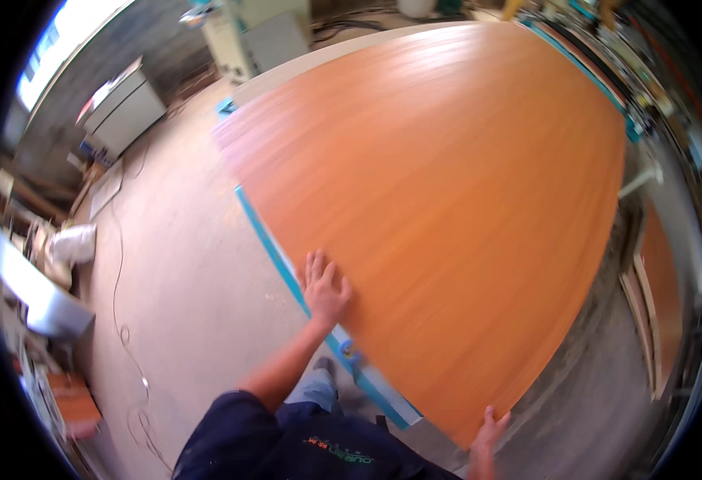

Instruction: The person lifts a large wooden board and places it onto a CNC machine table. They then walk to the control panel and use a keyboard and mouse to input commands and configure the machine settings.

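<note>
Left hand (327, 293) lies flat on an orange panel (455, 216), by its left edge. Right hand (489, 433) grasps the near corner.

Large panel (447, 200) was smooth, wood-look, glossy at its far end; floor (191, 256), matt, concrete-like; shirt (235, 440), matt cloth.

Pale cabinet (131, 110) near wall (163, 40); cable (116, 288) along floor (195, 248).
</note>
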Demonstrator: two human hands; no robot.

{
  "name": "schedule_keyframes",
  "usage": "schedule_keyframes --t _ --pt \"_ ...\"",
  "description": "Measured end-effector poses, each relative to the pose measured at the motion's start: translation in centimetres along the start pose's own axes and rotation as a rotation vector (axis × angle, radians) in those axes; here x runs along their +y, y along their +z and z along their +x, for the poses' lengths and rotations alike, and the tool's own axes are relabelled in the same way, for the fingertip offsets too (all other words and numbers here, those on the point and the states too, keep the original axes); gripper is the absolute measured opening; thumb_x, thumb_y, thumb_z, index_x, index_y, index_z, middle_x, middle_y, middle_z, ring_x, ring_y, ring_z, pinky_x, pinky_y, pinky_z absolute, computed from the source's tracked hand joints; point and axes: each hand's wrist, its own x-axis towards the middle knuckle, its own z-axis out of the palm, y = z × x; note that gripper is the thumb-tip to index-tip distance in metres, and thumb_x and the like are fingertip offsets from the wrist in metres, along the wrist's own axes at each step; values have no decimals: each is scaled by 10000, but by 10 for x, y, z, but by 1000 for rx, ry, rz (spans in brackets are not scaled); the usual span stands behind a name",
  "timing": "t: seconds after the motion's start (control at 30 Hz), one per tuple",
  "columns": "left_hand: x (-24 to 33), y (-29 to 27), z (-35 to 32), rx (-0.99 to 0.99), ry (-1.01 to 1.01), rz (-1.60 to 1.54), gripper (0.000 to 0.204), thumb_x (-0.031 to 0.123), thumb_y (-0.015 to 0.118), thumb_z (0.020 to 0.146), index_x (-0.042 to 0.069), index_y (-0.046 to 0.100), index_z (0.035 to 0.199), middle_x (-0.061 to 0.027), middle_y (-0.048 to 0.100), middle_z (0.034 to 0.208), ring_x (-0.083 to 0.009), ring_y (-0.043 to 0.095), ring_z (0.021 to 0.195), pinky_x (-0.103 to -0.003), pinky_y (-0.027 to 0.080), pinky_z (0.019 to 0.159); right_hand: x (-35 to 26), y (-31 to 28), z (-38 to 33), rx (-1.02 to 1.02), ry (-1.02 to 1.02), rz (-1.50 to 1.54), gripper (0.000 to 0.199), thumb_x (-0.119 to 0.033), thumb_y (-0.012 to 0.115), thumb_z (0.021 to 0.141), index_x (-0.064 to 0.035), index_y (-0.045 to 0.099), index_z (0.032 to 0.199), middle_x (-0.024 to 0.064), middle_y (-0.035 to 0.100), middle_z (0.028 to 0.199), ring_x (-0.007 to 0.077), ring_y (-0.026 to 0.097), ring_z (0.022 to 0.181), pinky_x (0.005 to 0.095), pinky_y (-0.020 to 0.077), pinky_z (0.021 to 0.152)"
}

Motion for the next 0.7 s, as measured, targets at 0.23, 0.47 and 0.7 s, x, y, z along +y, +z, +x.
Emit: schedule_keyframes --t 0.23,0.47,0.7 --pt "-25 37 113 27 11 7 359 247 630 835 50 668 1132 -162 463 1486 -334 321 1449 -548 134 1199 -79 114 -10 -7 -34 71 541 -150 576 994 22 346 1452 183 498 1390 282 563 1181 403 478 984" --pt "-44 62 181 4 2 -69 431 290 623 846 47 656 1200 -161 449 1498 -305 314 1457 -565 111 1206 -124 188 -13 -22 3 89 515 -219 545 1007 8 367 1433 187 503 1382 305 560 1182 415 494 962" --pt "-73 49 148 -27 124 -273 422 204 621 832 -2 624 1201 -192 474 1452 -342 323 1443 -550 161 1207 -105 198 4 47 -78 -46 507 -298 540 998 39 430 1361 195 527 1342 307 573 1155 421 496 960"
